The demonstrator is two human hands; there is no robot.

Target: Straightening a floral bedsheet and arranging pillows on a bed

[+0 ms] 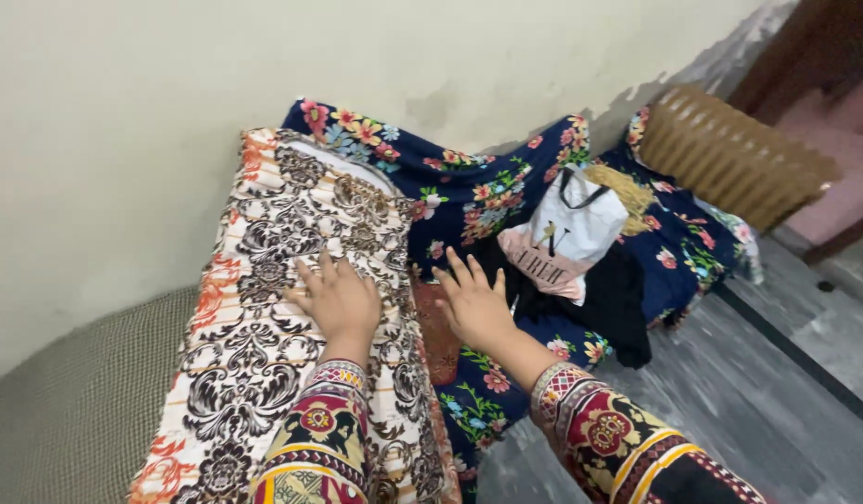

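My left hand (338, 301) lies flat, fingers spread, on a cream, black and orange patterned cushion (254, 327) that leans against the wall. My right hand (473, 303) rests palm down with fingers apart at the cushion's right edge, over the dark blue floral mattress cover (469, 201). Both arms wear sleeves with a red, yellow and black pattern. Neither hand holds anything.
A white and pink shopping bag (567, 238) lies on black cloth (613, 299) on the floral cover. A tan ribbed cushion (730, 154) sits at the far right. A cream wall (170, 112) runs behind. Grey stone floor (758, 392) is at the right; a checked mat (67, 401) lies at the left.
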